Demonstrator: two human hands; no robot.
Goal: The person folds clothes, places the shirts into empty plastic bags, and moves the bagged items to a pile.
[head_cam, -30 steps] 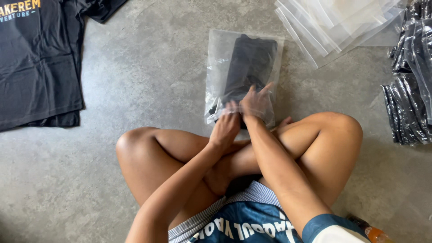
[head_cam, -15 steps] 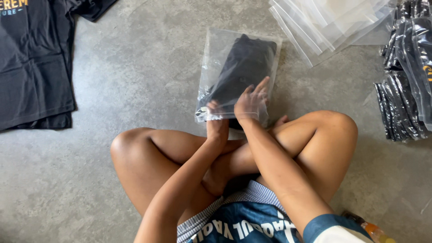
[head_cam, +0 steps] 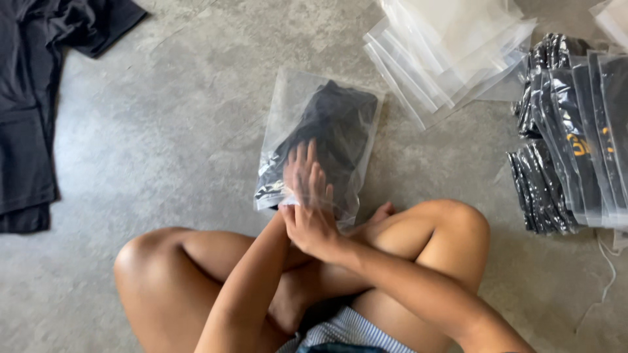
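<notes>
In the head view, the right hand (head_cam: 314,212) lies flat, fingers spread, on a clear bag (head_cam: 318,145) holding a folded black garment on the floor (head_cam: 163,150). The left hand's grip, underneath, cannot be told. Empty bags (head_cam: 451,49) lie nearby.

Bag (head_cam: 297,111) was clear, the garment (head_cam: 337,124) inside black. Floor (head_cam: 163,131) was mottled grey. Shirt (head_cam: 29,117) at left was black. Spare bags (head_cam: 451,46) were clear to milky. Packed stack (head_cam: 575,131) was black with yellow print. Shorts (head_cam: 350,330) were blue-and-white striped.

Clear bagged shirt (head_cam: 327,137), spare bags (head_cam: 451,46).
</notes>
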